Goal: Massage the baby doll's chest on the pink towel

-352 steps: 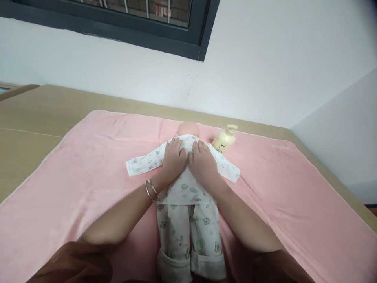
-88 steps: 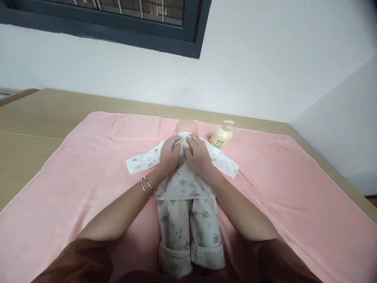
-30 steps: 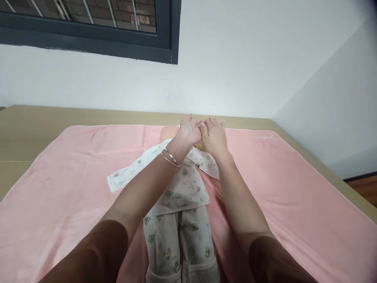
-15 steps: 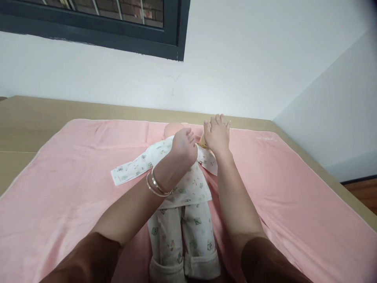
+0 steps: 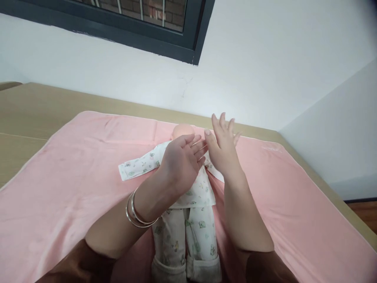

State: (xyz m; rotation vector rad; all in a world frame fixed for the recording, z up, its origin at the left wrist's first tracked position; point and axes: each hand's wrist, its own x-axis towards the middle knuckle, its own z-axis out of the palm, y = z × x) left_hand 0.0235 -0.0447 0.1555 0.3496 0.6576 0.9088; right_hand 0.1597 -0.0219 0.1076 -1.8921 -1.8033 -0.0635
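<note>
A baby doll (image 5: 182, 130) lies on its back on a pink blanket (image 5: 94, 153), its head toward the wall. It wears a white printed top (image 5: 203, 194) and matching trousers (image 5: 171, 239) with turned-up cuffs. My left hand (image 5: 183, 162), two bangles at the wrist, hovers palm up over the doll's chest, fingers loosely spread and holding nothing. Beside it on the right, my right hand (image 5: 223, 147) is raised with its fingers apart and nothing in them. The two hands are close together, and they hide the doll's lower face, neck and part of the right-side sleeve.
The blanket covers most of a wooden tabletop (image 5: 29, 106). Behind the table rises a white wall (image 5: 250, 59) with a dark-framed window (image 5: 165, 43) at the upper left. A second wall meets it at the right.
My left hand has uncurled and turned palm up. My right hand has lifted and spread its fingers; the small yellow thing beneath it no longer shows. The view has shifted slightly.
</note>
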